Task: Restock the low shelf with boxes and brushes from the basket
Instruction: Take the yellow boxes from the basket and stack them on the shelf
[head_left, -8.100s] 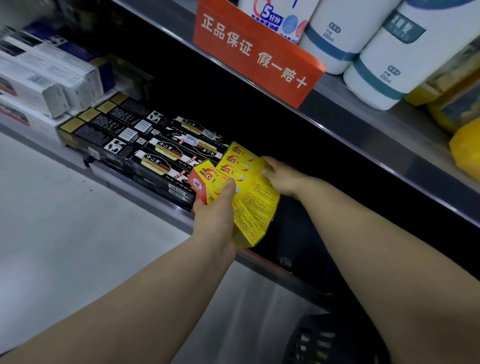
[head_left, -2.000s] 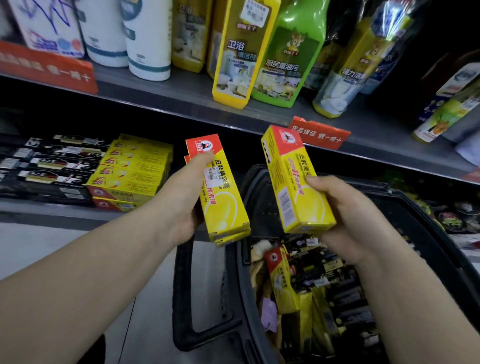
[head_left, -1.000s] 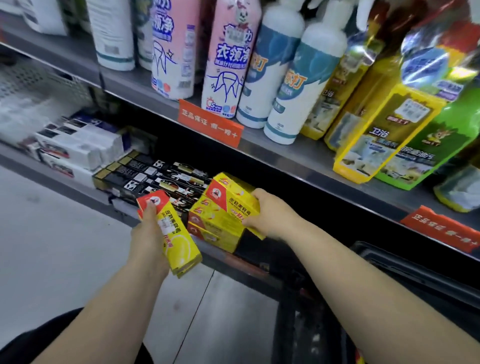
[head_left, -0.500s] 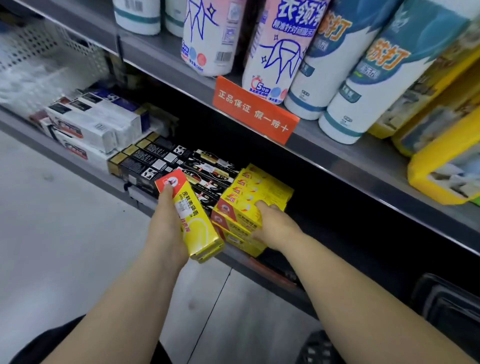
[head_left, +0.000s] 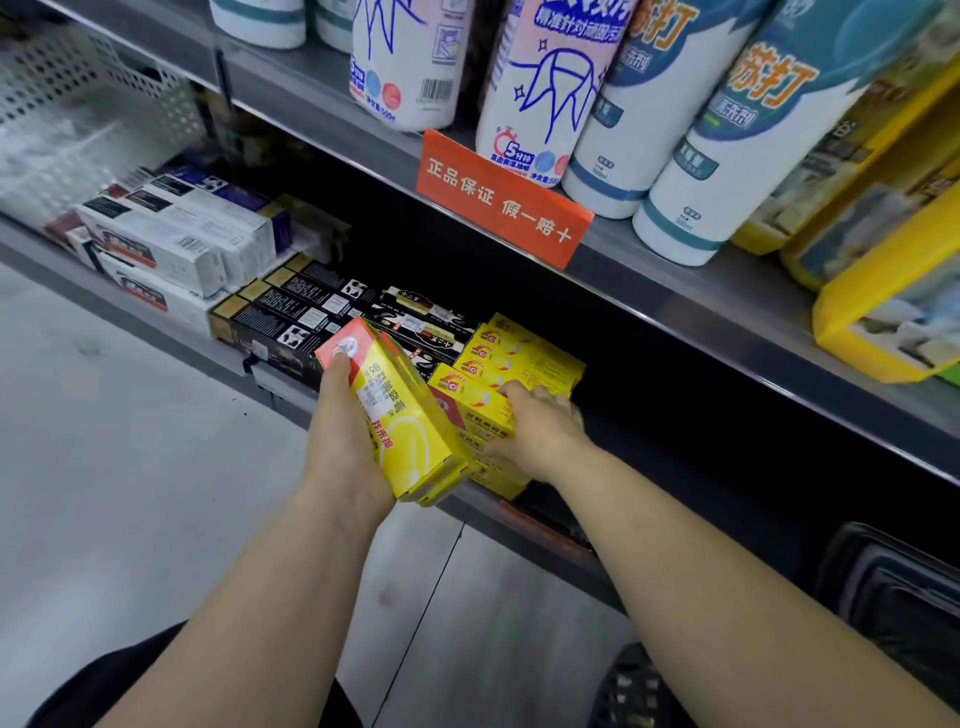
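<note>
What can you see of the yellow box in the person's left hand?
The yellow box looks like glossy cardboard, long and narrow, with a red end bearing a white emblem, red characters, a pale circle and a white sticker. The left hand grips it from the side, tilted, red end up, in front of the stacked yellow boxes on the low shelf.

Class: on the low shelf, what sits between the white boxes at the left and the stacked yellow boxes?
Black boxes fill that stretch, as the head view shows.
</note>
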